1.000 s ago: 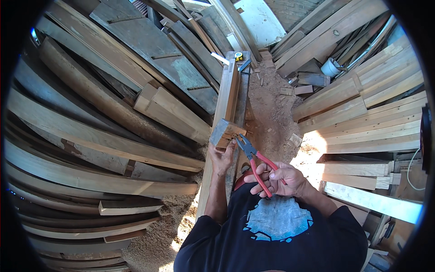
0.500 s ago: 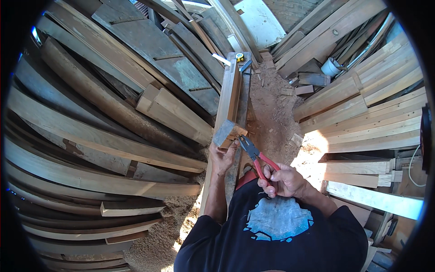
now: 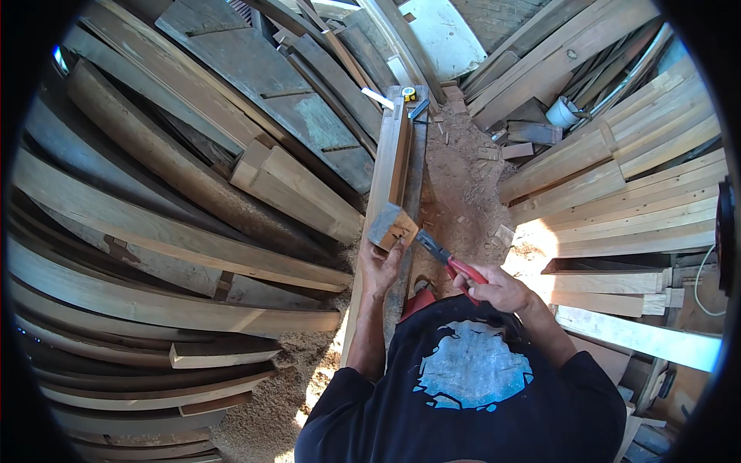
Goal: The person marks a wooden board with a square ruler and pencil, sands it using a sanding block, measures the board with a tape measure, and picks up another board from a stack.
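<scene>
On the left, the left hand [image 3: 378, 270] is keeping its place below the small wooden block [image 3: 389, 222], which is appearing over the long timber [image 3: 384, 166] on the bench [image 3: 417, 147]. Further right, the red-handled pliers [image 3: 441, 254] are changing more: their handles are now coming together, and their nose is shifting from the front of the block's end face toward its right side. For the work, I judge, this is leaving more of that face uncovered. The right hand [image 3: 498, 291] is holding the handles, beyond the bench's right edge.

As for the fingers, the left ones are gripping the block from beneath, the thumb lying at the lower border of the end face. The right fingers are wrapping the handles; from them, the block is lying forward and to the left, just past the pliers' nose. Whether this nose is touching it, I cannot tell.
</scene>
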Motion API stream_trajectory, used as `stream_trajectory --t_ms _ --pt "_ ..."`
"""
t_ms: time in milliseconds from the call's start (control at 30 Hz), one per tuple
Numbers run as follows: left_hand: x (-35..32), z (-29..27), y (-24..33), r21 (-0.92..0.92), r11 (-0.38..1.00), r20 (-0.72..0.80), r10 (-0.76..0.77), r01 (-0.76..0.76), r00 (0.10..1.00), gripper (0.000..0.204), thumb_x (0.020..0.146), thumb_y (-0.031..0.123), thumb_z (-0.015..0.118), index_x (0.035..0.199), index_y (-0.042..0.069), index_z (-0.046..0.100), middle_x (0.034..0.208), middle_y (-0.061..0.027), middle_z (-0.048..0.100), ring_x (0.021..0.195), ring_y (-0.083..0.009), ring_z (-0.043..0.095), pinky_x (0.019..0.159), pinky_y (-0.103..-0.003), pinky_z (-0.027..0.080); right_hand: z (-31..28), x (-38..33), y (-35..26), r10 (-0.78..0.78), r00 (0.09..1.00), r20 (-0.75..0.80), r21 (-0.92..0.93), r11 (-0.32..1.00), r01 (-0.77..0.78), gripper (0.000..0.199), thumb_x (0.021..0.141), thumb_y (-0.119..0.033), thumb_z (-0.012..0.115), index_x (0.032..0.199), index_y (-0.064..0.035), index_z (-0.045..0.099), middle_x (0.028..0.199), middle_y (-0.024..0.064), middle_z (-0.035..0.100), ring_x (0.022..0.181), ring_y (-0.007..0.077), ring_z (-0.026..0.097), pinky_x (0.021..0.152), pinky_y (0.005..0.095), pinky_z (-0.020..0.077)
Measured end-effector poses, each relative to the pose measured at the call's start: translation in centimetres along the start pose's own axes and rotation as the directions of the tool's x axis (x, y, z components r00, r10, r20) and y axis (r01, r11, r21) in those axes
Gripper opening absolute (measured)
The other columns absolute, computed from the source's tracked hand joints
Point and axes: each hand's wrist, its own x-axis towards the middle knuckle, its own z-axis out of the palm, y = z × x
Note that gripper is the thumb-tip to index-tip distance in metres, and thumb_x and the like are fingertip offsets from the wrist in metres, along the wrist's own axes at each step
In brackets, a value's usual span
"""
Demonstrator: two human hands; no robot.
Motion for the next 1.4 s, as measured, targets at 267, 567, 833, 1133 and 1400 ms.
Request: stream_trajectory --t_ms 267,567,833,1133,1400 --pt "-2.0 -0.9 -4.0 -0.320 0.947 -0.114 -0.021 -0.016 0.993 0.046 0.095 0.006 0.071 0.137 0.001 0.052 0.124 -0.0087 0.065 0.112 -0.0177 0.065 0.099 -0.036 0.053 -9.7 1.6 15.6 0.463 0.795 -0.392 -0.127 0.829 -0.545 0.021 0.089 -0.009 0.059 0.106 0.0001 0.068 0.081 0.0072 0.063 0.074 0.0170 0.061 0.065 0.0360 0.0490" --pt "-9.9 4.3 -7.4 -0.724 0.670 -0.180 -0.414 0.164 0.892 0.032 0.103 0.025 0.061 0.128 0.004 0.062 0.114 -0.0057 0.068 0.104 -0.0200 0.067 0.095 -0.041 0.055 -23.0 -3.5 25.6 0.260 0.671 -0.694 -0.658 0.149 -0.738 0.071 0.092 -0.034 0.069 0.148 0.0026 0.047 0.132 0.0294 0.064 0.125 0.0405 0.061 0.107 0.0532 0.0478" --pt "-11.6 10.6 -8.5 -0.670 0.743 -0.483 -0.450 0.014 0.751 0.043 0.112 0.042 0.049 0.137 0.007 0.054 0.124 -0.0039 0.064 0.113 -0.0150 0.059 0.103 -0.033 0.047 -13.6 4.9 11.4 0.138 0.988 0.074 -0.443 0.892 -0.091 0.069 0.106 -0.042 0.058 0.157 0.0005 0.039 0.146 0.0270 0.056 0.140 0.0293 0.051 0.116 0.0407 0.0412" --pt "-17.9 4.1 -7.0 0.167 0.967 -0.905 0.073 0.192 0.420 0.038 0.112 0.027 0.038 0.132 -0.001 0.055 0.122 -0.0266 0.059 0.115 -0.0444 0.051 0.100 -0.053 0.038 11.3 11.2 6.2 0.237 0.561 0.793 -0.110 0.962 -0.251 0.063 0.111 -0.044 0.050 0.156 -0.0008 0.042 0.152 0.0102 0.052 0.140 0.0204 0.048 0.120 0.0373 0.0341" --pt "-25.4 1.0 -10.1 0.000 0.932 -0.994 -0.041 0.362 0.104 0.054 0.105 0.031 0.055 0.146 -0.005 0.045 0.143 -0.0251 0.051 0.128 -0.0394 0.049 0.114 -0.048 0.034 21.5 17.7 8.3 0.470 0.334 0.817 -0.405 0.880 -0.246 0.067 0.109 -0.052 0.051 0.156 -0.0039 0.043 0.137 0.0069 0.061 0.125 0.0178 0.059 0.108 0.0347 0.0471"
